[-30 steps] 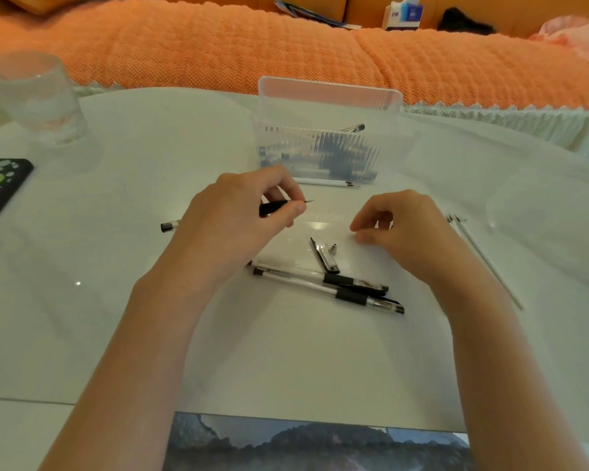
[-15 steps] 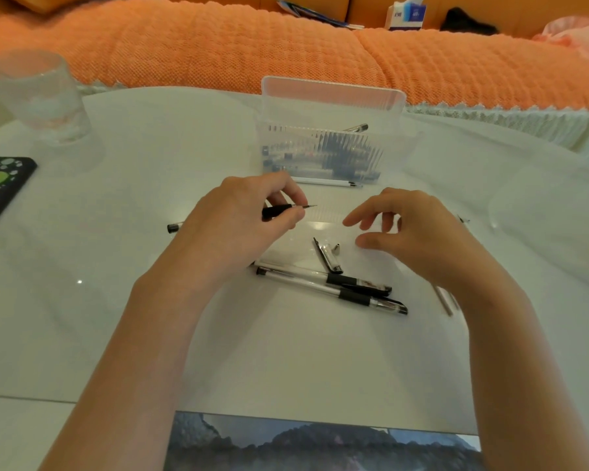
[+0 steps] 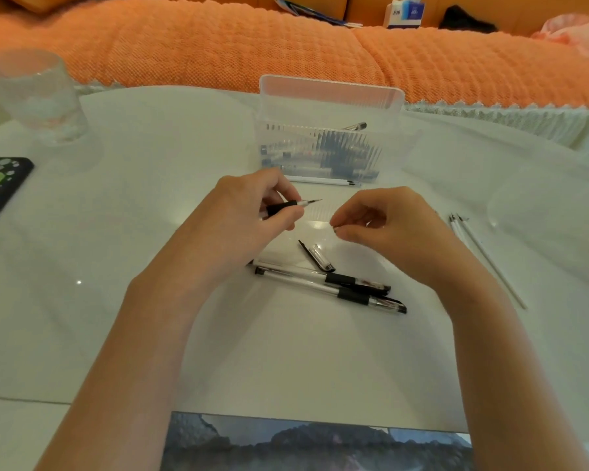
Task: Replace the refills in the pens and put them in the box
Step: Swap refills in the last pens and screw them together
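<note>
Our left hand holds a pen over the white table.
A glass stands far left; our left hand grips the pen, tip pointing right; the clear box stands open behind, pens inside; a loose cap and two gel pens lie between our wrists; our right hand pinches a tiny dark piece; white refills lie far right.

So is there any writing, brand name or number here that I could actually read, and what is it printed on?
Nothing here can be read with confidence.
Tissue box at the back: dark lettering on its white-and-blue face, too blurred to read.
Two pens lying side by side: tiny print beside the black grips, too small to read.
Blue booklet at the back: no legible text.
</note>
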`<move>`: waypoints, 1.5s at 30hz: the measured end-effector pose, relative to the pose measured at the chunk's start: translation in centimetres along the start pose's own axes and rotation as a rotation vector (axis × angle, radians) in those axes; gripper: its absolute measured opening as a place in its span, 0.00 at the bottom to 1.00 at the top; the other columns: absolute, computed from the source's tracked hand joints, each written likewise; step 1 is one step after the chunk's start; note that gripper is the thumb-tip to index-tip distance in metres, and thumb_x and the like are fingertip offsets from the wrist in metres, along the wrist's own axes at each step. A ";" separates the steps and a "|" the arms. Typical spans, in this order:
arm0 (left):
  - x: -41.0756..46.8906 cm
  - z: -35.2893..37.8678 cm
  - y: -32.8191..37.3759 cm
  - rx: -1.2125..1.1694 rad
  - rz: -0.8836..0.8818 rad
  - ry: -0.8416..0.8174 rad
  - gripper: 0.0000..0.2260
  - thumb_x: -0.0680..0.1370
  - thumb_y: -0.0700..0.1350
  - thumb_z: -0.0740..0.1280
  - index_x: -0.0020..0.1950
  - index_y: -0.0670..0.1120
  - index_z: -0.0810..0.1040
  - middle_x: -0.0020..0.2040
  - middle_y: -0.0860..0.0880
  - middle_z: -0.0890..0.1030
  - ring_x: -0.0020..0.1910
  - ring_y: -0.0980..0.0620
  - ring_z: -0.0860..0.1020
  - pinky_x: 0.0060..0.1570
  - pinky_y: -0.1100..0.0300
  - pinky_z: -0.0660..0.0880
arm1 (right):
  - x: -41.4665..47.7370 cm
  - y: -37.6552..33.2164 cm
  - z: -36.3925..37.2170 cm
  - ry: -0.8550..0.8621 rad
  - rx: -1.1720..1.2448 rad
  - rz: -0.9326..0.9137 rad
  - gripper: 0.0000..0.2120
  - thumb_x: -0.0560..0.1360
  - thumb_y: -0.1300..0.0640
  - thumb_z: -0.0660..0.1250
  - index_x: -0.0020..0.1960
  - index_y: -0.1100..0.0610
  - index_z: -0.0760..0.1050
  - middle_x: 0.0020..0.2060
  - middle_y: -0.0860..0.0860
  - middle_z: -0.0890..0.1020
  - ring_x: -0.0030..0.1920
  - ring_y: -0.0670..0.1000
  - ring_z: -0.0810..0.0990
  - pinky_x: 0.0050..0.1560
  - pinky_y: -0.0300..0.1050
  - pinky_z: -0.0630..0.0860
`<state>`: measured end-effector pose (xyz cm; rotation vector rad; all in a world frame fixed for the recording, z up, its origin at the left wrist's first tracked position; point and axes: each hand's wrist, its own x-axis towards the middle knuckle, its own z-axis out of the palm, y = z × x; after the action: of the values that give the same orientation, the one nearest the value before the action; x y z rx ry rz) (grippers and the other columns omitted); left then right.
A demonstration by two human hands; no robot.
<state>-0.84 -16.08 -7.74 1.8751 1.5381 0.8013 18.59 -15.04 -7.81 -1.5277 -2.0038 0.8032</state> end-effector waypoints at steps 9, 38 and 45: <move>0.0 0.0 0.0 0.002 -0.003 -0.019 0.03 0.75 0.51 0.69 0.47 0.56 0.77 0.40 0.57 0.82 0.37 0.68 0.76 0.41 0.71 0.68 | 0.2 -0.7 0.0 0.170 0.228 -0.046 0.04 0.71 0.61 0.72 0.43 0.52 0.82 0.32 0.41 0.81 0.33 0.39 0.77 0.38 0.29 0.73; 0.0 0.2 0.5 -0.023 0.046 -0.019 0.05 0.73 0.48 0.72 0.48 0.52 0.80 0.43 0.56 0.82 0.45 0.62 0.78 0.49 0.67 0.73 | 0.6 -0.9 1.1 0.017 0.198 -0.088 0.07 0.76 0.52 0.66 0.44 0.55 0.79 0.34 0.47 0.83 0.34 0.42 0.79 0.37 0.33 0.73; 0.0 0.2 0.6 -0.038 0.048 -0.008 0.05 0.72 0.48 0.72 0.47 0.53 0.80 0.42 0.57 0.81 0.43 0.63 0.78 0.48 0.69 0.73 | 0.6 -0.8 0.7 0.026 0.212 -0.078 0.07 0.73 0.50 0.69 0.47 0.52 0.78 0.38 0.47 0.83 0.35 0.44 0.81 0.38 0.38 0.77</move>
<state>-0.31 -16.16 -7.46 1.8923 1.4679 0.8370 17.40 -14.75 -7.71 -1.3257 -1.8807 0.9271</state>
